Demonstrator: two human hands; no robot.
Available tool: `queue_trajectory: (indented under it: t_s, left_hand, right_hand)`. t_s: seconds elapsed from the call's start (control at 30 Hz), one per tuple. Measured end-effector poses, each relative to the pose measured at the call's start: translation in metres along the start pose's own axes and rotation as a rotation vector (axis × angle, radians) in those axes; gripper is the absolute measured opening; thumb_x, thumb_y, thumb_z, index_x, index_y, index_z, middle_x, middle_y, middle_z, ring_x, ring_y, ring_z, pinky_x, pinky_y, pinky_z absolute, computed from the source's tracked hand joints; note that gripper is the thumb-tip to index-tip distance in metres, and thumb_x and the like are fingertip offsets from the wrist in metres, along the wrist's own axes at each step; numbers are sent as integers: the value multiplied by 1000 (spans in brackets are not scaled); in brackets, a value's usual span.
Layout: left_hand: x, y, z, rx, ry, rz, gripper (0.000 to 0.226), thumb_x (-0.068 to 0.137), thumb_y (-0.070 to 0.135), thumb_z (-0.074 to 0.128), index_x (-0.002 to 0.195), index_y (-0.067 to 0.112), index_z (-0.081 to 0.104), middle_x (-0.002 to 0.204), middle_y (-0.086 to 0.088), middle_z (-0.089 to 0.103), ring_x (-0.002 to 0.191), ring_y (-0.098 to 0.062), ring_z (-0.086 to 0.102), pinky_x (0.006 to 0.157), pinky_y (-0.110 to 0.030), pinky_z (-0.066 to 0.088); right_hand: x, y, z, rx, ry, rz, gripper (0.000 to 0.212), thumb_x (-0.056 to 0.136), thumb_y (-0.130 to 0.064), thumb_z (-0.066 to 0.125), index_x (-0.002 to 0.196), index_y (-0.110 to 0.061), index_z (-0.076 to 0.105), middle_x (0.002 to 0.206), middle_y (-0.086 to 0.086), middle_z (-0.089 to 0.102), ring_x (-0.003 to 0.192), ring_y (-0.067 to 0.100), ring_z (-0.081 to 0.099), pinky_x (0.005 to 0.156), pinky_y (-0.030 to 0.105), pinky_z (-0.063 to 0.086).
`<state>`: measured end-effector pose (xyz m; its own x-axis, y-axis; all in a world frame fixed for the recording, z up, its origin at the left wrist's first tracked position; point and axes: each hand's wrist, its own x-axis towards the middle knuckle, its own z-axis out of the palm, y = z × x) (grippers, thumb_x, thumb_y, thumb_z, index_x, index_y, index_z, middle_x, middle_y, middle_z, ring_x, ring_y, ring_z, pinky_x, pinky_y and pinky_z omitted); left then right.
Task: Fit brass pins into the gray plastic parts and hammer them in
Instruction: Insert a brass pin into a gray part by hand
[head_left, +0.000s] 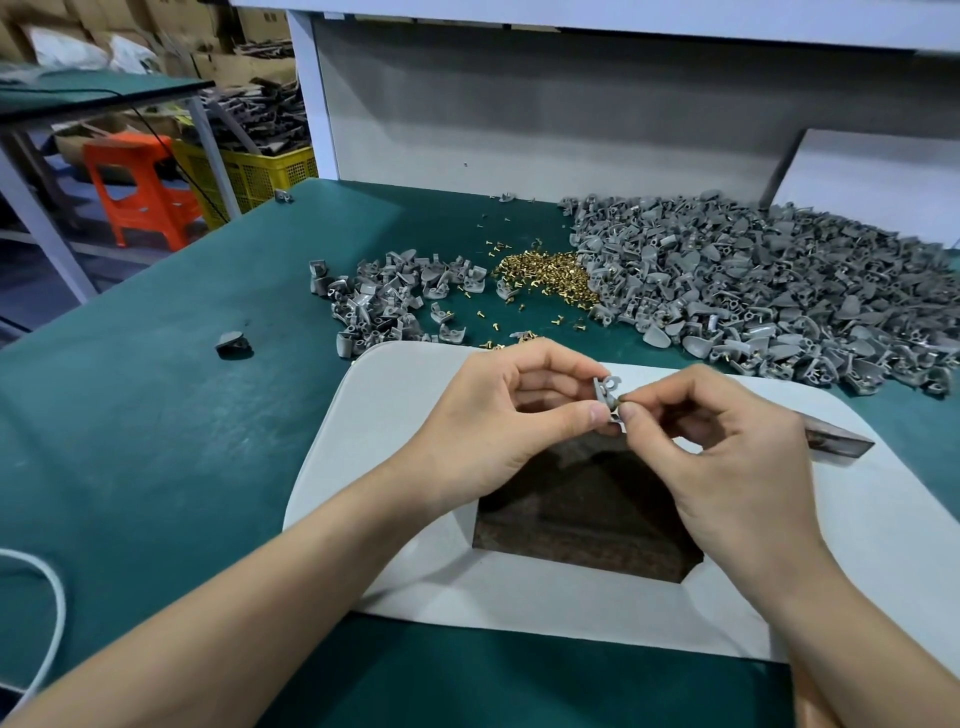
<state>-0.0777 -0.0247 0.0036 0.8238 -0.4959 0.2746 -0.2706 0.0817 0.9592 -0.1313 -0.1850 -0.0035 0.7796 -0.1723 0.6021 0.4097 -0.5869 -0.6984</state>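
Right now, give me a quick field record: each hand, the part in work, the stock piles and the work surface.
left hand: pinches one gray plastic part above the white pad
right hand: pinches a small pin against that part, too small to see clearly
brass pins: loose pile on the green mat between the gray piles
gray piles: small pile left, large pile right
pad cut-out: dark block shows inside

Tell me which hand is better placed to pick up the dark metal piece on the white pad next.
Right. The dark metal piece lies just beyond the right hand, which pinches only a brass pin. The left hand is farther away and holds the gray part.
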Motion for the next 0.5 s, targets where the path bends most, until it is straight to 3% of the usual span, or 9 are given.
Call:
queue_trajectory:
  t_s: [0.2, 0.5]
  left_hand:
    - [1, 0, -1, 6, -2, -3, 23, 80, -2, 69, 101, 4, 65, 88, -8, 69, 83, -14, 67, 84, -20, 53]
    - [1, 0, -2, 11, -14, -13, 22, 80, 0, 70, 100, 10, 67, 86, -3, 69, 81, -10, 67, 83, -20, 53]
  right_hand:
    - [1, 0, 1, 30, -9, 38, 19, 77, -5, 74, 72, -21, 66, 70, 1, 68, 66, 20, 64, 66, 39, 53]
    - [1, 0, 0, 37, -15, 37, 18, 77, -6, 73, 72, -22, 66, 70, -2, 68, 66, 18, 64, 66, 34, 53]
